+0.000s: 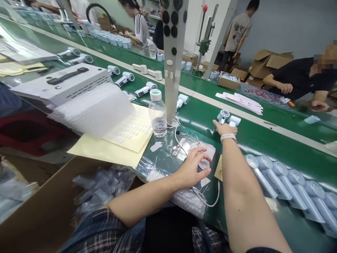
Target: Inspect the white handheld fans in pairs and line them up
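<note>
A person's right hand (225, 128) reaches to twelve o'clock, fingers closing on a small white handheld fan (223, 116) on the green counter (276, 140), seemingly picking it up, while the left hand (192, 168) rests released on a pinkish cloth (207, 154) nearer in.

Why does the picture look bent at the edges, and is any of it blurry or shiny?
Head view: wide lens bows the green belt and edges; clear plastic sheet and belt catch overhead glare; bubble wrap and bagged parts in the box are smeared; the right hand and left hand stay fairly sharp.
</note>
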Motion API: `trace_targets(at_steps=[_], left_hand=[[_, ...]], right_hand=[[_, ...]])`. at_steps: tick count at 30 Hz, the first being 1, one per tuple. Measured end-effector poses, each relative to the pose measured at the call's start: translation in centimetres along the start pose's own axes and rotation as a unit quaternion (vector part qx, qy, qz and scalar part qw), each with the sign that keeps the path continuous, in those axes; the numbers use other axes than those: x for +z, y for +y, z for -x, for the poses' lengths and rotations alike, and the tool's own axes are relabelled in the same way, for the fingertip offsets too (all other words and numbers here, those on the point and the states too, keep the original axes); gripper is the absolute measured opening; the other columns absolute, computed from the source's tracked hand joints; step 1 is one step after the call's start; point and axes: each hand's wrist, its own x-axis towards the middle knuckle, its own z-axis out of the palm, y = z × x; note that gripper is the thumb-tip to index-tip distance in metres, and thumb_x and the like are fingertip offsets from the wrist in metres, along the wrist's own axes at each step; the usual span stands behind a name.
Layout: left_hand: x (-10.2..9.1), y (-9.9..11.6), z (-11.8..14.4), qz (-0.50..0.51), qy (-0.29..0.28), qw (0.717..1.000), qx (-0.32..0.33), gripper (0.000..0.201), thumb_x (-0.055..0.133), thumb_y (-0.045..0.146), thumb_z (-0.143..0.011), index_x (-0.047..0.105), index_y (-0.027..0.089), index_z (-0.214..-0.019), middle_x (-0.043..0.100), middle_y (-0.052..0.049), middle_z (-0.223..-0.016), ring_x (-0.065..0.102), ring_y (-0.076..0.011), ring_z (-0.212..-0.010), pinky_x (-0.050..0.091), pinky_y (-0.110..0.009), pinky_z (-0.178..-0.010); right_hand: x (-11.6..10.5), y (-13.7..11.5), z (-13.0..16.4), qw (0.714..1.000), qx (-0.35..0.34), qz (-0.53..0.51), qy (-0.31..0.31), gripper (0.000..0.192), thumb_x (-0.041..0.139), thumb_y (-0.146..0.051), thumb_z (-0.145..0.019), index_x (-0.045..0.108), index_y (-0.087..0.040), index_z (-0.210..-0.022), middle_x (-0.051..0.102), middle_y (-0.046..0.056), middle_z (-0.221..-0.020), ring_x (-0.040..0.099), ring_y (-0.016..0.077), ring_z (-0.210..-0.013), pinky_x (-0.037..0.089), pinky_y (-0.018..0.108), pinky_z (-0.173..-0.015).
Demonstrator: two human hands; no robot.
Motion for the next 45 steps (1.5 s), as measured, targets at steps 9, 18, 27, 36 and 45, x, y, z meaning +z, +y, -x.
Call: trace_targets(at_steps=[9,18,27,36,45], left_hand=[[1.0,-1.5,-1.6,0.357,0.099,0.927,-0.05,0.063,0.076,0.067,-0.084,0.061,0.022,-0.126,0.061,-0.016,-0.143,0.055,-0.0326,-0.142,0.041,-0.053,-0.124],[1.5,0.5,0.1,0.584,0.04,0.809,-0.052,0.076,0.101,0.065,-0.048,0.068,0.019,-0.098,0.079,-0.009,-0.102,0.074,-0.0325,-0.115,0.057,-0.043,-0.104],[2.8,1.5,1.5,0.597,0.014,0.801,-0.042,0.084,0.089,0.086,-0.041,0.068,0.017,-0.084,0.081,-0.016,-0.105,0.072,-0.0404,-0.121,0.058,-0.048,-0.101],[0.4,1.5,1.6,0.582,0.014,0.813,0.027,0.084,0.081,0.094,-0.044,0.072,0.017,-0.076,0.079,-0.014,-0.115,0.074,-0.0353,-0.117,0.062,-0.038,-0.089],[-0.5,2.0,1.2,0.584,0.024,0.807,0.087,0.082,0.076,0.096,-0.05,0.069,0.017,-0.068,0.076,-0.012,-0.122,0.076,-0.0277,-0.104,0.063,-0.034,-0.083]], right_hand=[[-1.7,0.6,8.9,0.987,-0.113,-0.085,-0.075,0.036,0.056,-0.045,-0.098,0.076,-0.014,-0.095,0.074,0.011,-0.092,0.069,0.0288,-0.091,0.053,0.041,-0.085],[-1.1,8.3,24.6,0.908,-0.328,-0.258,-0.041,0.065,0.068,-0.072,-0.089,0.075,-0.025,-0.132,0.048,0.016,-0.165,0.047,0.0442,-0.149,0.045,0.064,-0.117],[4.9,11.9,25.7,0.971,-0.223,-0.059,0.065,0.031,0.043,-0.042,-0.103,0.056,-0.023,-0.082,0.065,0.012,-0.084,0.063,0.0293,-0.079,0.047,0.04,-0.069],[5.7,9.5,26.5,0.957,-0.277,-0.018,0.089,0.019,0.047,-0.034,-0.102,0.053,-0.023,-0.088,0.063,0.015,-0.087,0.062,0.0325,-0.086,0.049,0.043,-0.074],[1.4,5.9,29.6,0.791,-0.175,-0.532,-0.247,0.041,0.079,-0.058,-0.089,0.073,-0.019,-0.098,0.072,0.002,-0.065,0.07,0.0198,-0.057,0.06,0.032,-0.059]])
